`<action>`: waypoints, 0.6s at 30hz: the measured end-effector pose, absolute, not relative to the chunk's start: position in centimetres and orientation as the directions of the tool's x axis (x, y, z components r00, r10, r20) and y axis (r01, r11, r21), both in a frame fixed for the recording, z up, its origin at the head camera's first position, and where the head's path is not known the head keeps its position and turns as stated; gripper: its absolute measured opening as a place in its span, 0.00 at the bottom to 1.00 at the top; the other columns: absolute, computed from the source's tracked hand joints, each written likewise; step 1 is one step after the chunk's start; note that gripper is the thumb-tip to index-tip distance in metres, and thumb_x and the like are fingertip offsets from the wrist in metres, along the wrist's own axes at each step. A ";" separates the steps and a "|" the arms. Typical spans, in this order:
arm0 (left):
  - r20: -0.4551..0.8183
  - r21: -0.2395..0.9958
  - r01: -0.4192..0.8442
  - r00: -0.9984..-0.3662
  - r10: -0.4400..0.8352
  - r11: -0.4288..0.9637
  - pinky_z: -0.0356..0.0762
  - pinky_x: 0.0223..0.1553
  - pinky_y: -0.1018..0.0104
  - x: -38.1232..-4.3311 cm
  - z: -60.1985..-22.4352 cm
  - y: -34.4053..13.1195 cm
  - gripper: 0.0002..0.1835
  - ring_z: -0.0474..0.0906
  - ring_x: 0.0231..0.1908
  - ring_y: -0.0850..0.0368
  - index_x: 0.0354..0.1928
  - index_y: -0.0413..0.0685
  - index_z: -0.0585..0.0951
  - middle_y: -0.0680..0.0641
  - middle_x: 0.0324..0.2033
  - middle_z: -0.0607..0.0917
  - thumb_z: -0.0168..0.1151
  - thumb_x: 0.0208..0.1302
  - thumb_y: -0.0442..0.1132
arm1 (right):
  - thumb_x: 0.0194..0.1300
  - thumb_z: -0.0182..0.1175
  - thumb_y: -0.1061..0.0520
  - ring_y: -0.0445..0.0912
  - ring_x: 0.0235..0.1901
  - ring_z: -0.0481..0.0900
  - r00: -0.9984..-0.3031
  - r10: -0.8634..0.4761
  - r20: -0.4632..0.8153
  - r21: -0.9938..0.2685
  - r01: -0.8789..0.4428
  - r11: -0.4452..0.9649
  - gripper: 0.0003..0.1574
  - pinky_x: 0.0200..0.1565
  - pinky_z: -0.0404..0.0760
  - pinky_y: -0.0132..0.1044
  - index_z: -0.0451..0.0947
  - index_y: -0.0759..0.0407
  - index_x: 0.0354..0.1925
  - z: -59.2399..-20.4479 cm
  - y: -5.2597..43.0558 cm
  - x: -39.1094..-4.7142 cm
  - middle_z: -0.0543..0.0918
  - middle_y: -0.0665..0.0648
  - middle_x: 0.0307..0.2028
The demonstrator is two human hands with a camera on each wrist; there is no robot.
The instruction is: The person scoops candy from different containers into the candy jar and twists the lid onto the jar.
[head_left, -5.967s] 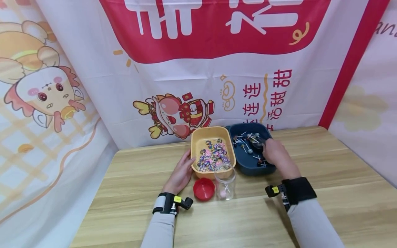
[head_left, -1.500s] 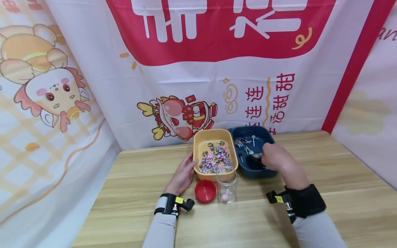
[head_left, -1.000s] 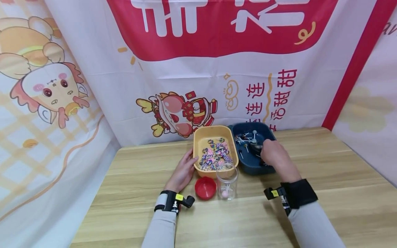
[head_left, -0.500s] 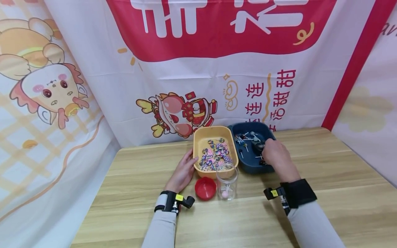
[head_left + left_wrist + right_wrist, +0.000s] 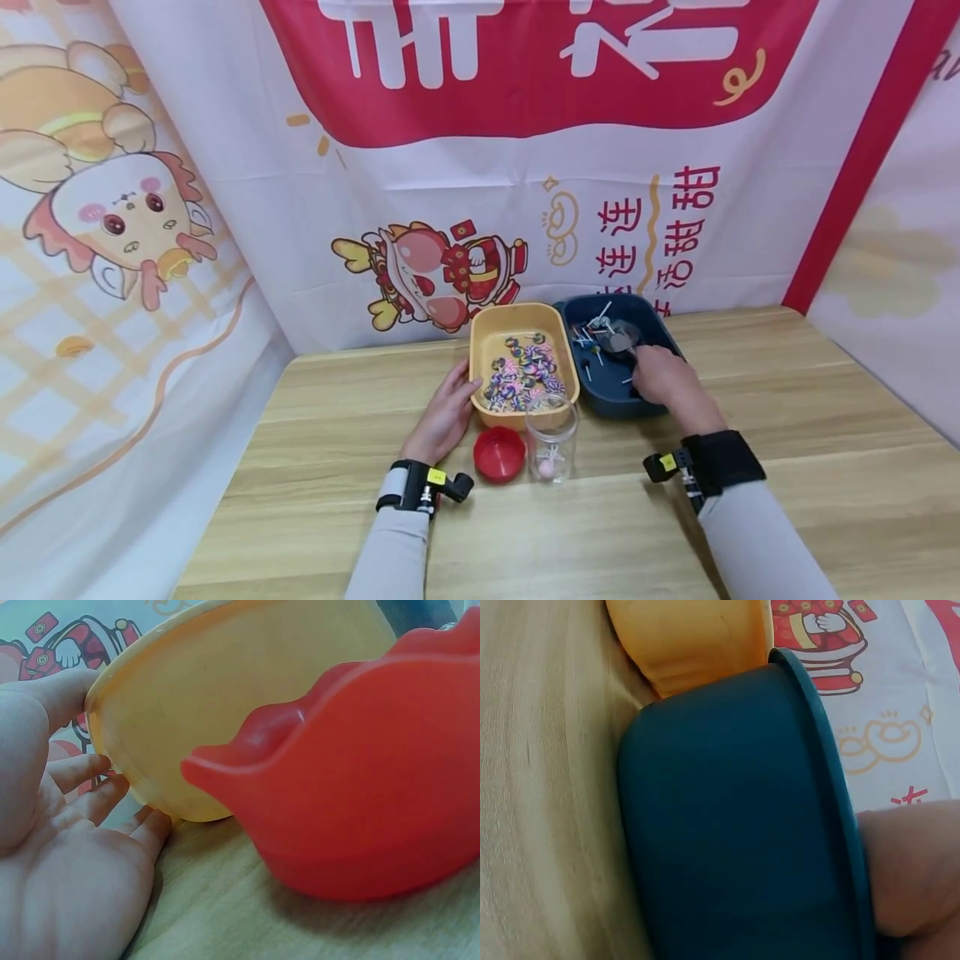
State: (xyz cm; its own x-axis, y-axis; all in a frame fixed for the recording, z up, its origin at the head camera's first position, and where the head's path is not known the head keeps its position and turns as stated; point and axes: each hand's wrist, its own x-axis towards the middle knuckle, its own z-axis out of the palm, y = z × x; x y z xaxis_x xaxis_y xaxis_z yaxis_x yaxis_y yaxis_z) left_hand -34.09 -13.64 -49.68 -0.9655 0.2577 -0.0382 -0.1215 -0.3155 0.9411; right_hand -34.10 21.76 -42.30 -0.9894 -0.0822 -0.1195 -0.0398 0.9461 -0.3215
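My left hand (image 5: 444,415) holds the left side of a yellow bin (image 5: 483,327), thumb at the rim and fingers against the outer wall in the left wrist view. Colourful swirled lollipops (image 5: 531,367) are heaped in it. Inside a dark blue bin (image 5: 596,387), my right hand (image 5: 663,377) grips the handle of a clear scoop (image 5: 619,340). Loose lollipops (image 5: 585,335) with white sticks lie left of the scoop. The right wrist view shows the blue bin's outer wall (image 5: 735,817) and part of the hand over its rim; the scoop is hidden there.
In front of the yellow bin stand a red scalloped cup (image 5: 499,455) and a clear jar (image 5: 552,442) with a pink lollipop inside. Behind the bins, a printed cloth (image 5: 450,192) hangs down to the back edge of the wooden table (image 5: 315,483).
The right hand has moved the scoop about in the blue bin and turned it, so its round bowl now shows. Lollipops there have shifted. The left hand has stayed at the yellow bin.
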 end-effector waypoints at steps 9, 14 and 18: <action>-0.027 0.941 -0.111 -0.967 0.254 -0.320 0.52 0.79 0.56 -33.9 -49.9 -13.5 0.37 0.53 0.78 0.48 0.82 0.50 0.50 0.44 0.81 0.49 0.53 0.78 0.37 | 0.75 0.51 0.59 0.59 0.43 0.75 -0.976 -0.196 -0.091 -0.379 -0.148 0.913 0.24 0.45 0.79 0.56 0.71 0.70 0.64 -42.9 21.9 -34.2 0.79 0.67 0.47; -0.032 0.938 -0.113 -0.969 0.244 -0.327 0.52 0.79 0.57 -33.8 -49.7 -13.5 0.37 0.53 0.78 0.49 0.82 0.50 0.51 0.44 0.81 0.49 0.54 0.77 0.37 | 0.75 0.57 0.58 0.56 0.39 0.76 -0.981 -0.164 -0.100 -0.414 -0.109 0.904 0.23 0.40 0.77 0.49 0.75 0.66 0.64 -42.9 21.8 -34.5 0.80 0.61 0.40; -0.028 0.941 -0.111 -0.968 0.251 -0.320 0.52 0.79 0.56 -33.8 -49.6 -13.4 0.37 0.52 0.78 0.48 0.82 0.50 0.50 0.44 0.81 0.49 0.52 0.78 0.37 | 0.73 0.59 0.59 0.54 0.37 0.77 -0.984 -0.147 -0.104 -0.441 -0.087 0.893 0.25 0.38 0.77 0.44 0.75 0.69 0.64 -42.9 21.8 -34.7 0.79 0.60 0.37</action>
